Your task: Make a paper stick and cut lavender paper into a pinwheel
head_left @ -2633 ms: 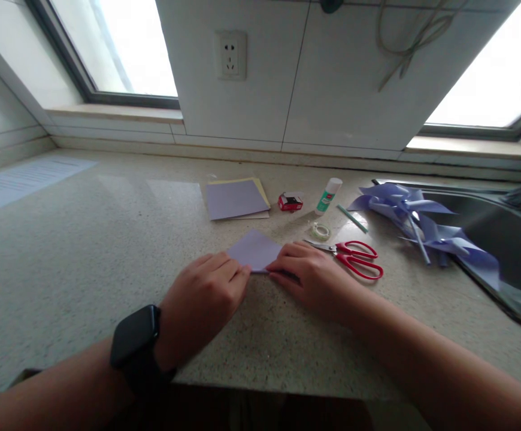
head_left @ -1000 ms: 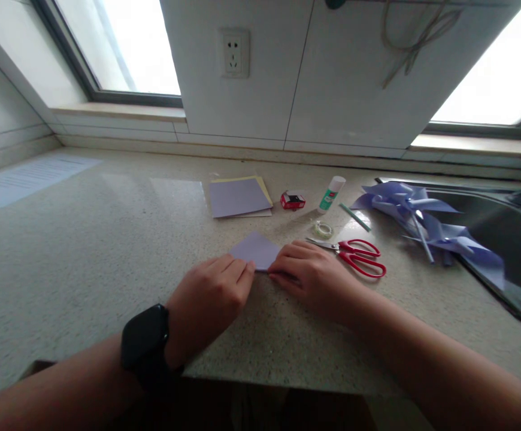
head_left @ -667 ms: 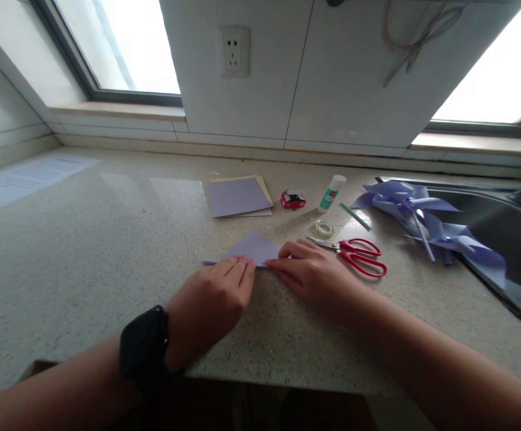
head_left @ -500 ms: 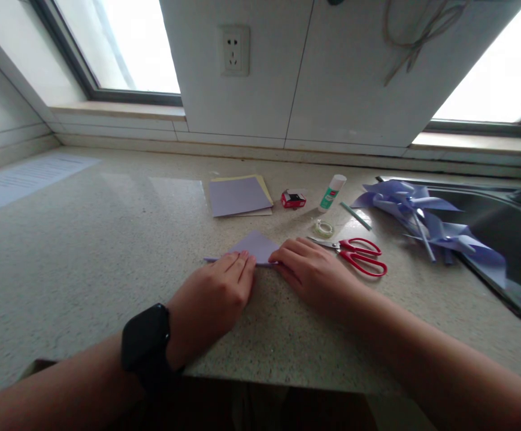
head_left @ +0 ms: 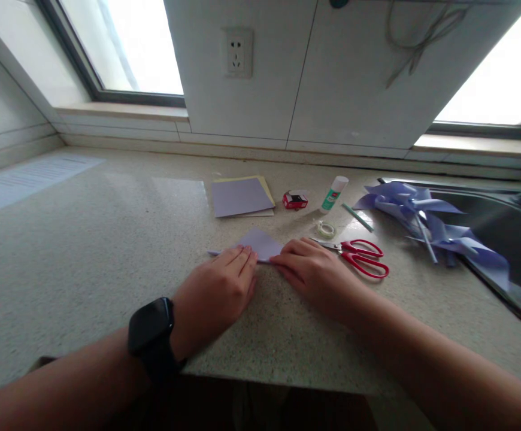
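Note:
A folded lilac sheet of paper (head_left: 260,242) lies flat on the speckled stone counter (head_left: 85,239), forming a triangle that points away from me. My left hand (head_left: 218,293), with a black watch on its wrist, presses flat fingers on the sheet's near left edge. My right hand (head_left: 314,272) presses on the near right edge, fingertips almost meeting the left ones. Most of the paper's near edge is hidden under both hands.
Behind the sheet lies a stack of lilac and yellow paper (head_left: 241,196), a small red box (head_left: 294,200), a glue stick (head_left: 333,194), a tape roll (head_left: 326,228) and red scissors (head_left: 359,257). Lilac paper pinwheels (head_left: 426,224) lie beside a metal sink (head_left: 507,245) at right.
My left hand has slid slightly along the paper's near edge, exposing the sheet's left tip. My right hand stays pressed on the right side.

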A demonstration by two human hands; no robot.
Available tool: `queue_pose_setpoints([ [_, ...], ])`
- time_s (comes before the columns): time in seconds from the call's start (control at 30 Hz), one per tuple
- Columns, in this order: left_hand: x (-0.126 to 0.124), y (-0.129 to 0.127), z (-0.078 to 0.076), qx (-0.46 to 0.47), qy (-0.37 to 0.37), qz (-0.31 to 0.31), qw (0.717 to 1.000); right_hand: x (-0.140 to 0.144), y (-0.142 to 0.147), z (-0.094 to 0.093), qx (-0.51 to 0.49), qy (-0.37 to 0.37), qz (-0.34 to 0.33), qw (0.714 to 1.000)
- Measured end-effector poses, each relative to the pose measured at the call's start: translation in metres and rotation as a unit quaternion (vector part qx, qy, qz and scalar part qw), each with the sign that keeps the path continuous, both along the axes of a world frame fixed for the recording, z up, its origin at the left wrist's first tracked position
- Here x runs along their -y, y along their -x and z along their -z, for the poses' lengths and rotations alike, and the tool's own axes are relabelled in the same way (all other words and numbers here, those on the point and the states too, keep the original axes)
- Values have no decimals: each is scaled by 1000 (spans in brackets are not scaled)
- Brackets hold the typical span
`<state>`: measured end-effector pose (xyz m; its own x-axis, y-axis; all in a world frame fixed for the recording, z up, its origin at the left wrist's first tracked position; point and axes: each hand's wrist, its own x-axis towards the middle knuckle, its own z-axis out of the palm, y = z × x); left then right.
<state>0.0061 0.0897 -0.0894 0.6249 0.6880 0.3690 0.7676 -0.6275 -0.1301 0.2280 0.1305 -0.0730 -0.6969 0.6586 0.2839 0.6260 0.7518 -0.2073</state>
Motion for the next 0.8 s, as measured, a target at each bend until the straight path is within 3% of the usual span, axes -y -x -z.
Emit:
queue_pose_setpoints([
  [0.17, 4, 0, -8, -19, -3, -23, 1000, 2, -2, -3, -13, 14, -23, 1000],
  [0.43, 7, 3, -14, 9, -14, 4, 1000, 9, -3, -6, -26, 35, -90, 995],
  [0.6, 6, 2, -13, -2, -8, -1, 1000, 7, -4, -6, -39, 83, -78, 993],
  [0.8, 8, 2, -12, 0, -12, -3, 1000, 4, -1, -4, -38, 82, -64, 994],
])
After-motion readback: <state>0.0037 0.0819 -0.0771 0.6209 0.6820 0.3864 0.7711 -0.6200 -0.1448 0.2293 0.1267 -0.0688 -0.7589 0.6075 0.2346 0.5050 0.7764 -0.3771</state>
